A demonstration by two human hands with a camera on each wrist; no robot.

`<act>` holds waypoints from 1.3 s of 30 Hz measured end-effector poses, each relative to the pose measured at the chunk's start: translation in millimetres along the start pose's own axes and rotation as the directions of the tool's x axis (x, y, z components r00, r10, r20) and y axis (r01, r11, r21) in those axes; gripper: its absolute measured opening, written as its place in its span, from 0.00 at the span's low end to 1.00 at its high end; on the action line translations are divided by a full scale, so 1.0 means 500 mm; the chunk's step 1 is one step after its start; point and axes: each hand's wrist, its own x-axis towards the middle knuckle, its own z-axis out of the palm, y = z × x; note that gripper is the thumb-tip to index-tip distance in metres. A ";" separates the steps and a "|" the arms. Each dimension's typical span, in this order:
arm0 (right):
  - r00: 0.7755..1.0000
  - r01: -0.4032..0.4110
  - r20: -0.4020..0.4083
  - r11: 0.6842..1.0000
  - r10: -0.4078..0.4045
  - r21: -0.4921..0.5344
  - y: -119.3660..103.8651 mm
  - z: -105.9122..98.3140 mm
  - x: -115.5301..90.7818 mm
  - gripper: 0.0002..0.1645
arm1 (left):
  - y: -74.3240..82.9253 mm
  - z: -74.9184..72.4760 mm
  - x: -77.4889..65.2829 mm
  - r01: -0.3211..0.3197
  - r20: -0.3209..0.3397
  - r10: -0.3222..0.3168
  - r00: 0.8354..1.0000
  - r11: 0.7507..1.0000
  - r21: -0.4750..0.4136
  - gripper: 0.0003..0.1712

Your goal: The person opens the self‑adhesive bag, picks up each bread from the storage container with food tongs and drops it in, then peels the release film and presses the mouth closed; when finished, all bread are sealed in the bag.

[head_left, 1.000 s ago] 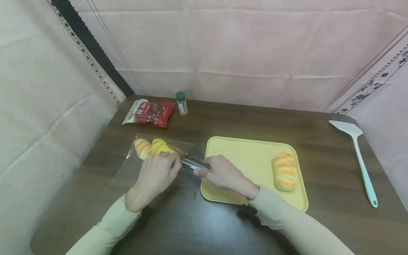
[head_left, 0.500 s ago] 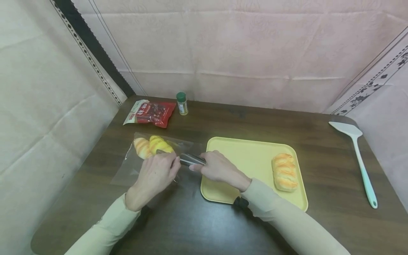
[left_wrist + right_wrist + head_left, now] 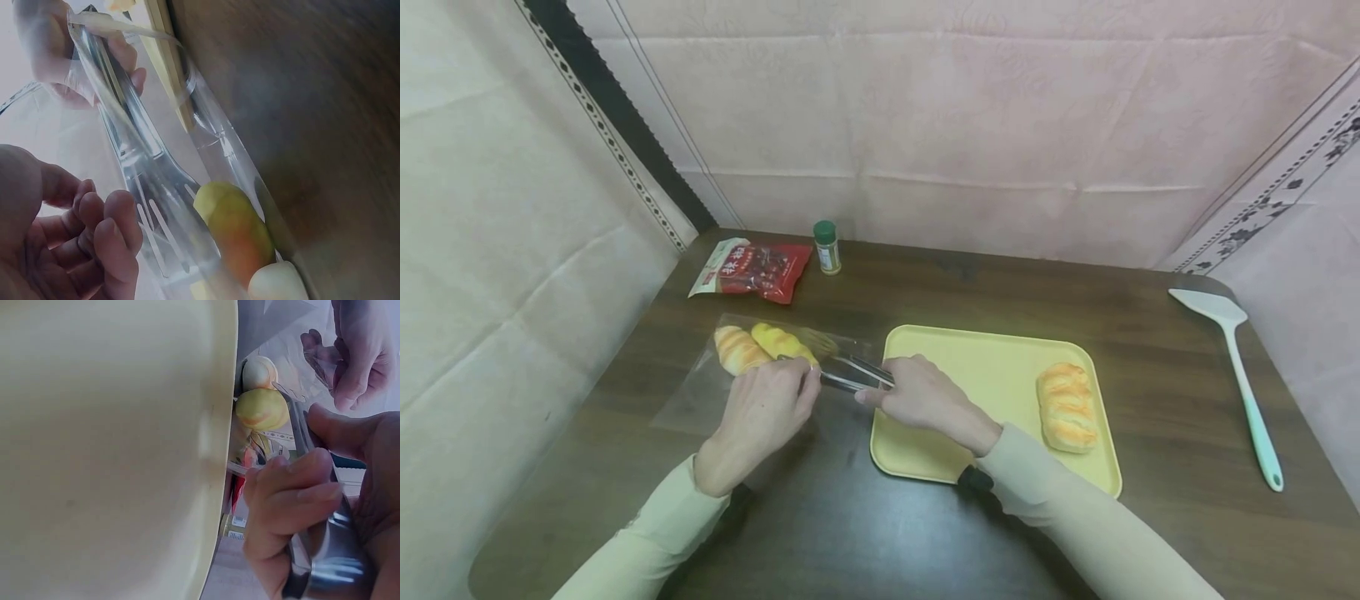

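Note:
My left hand pinches the edge of a clear plastic bag that lies on the table. Inside the bag, a pale striped bread roll and a yellow bread roll sit side by side. My right hand grips metal tongs, which reach into the bag's mouth with their arms spread apart. In the left wrist view, the slotted tip of the tongs lies beside the yellow roll. The right wrist view shows my fingers wrapped round the tongs.
A yellow tray stands right of the bag, partly under my right forearm, and bears a bread loaf. Behind are a red snack packet and a green-capped bottle. A mint-handled spatula lies at far right.
The tongs have drawn back a little from the yellow roll, and their arms have closed, then spread again. The yellow roll has shifted slightly. My left hand stays at the bag's edge.

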 end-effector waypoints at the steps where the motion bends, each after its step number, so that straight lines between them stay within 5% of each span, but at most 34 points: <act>1: 1.000 0.001 -0.003 1.000 -0.001 -0.006 0.001 0.000 -0.003 0.22 | 0.000 -0.001 0.000 0.001 0.000 -0.001 1.000 1.000 -0.001 0.23; 18: 0.997 -0.064 -0.047 0.993 0.060 -0.096 0.046 -0.028 -0.101 0.23 | -0.006 -0.007 -0.007 0.018 -0.018 -0.018 1.000 1.000 -0.004 0.21; 29: 0.989 -0.090 -0.123 0.990 0.076 -0.109 0.082 -0.040 -0.199 0.23 | -0.002 -0.010 -0.003 0.041 0.022 -0.041 0.999 0.999 -0.016 0.14; 39: 0.964 -0.173 -0.224 0.978 0.144 -0.116 0.119 -0.050 -0.301 0.20 | -0.002 -0.012 -0.001 0.044 0.056 -0.042 0.998 0.999 -0.027 0.19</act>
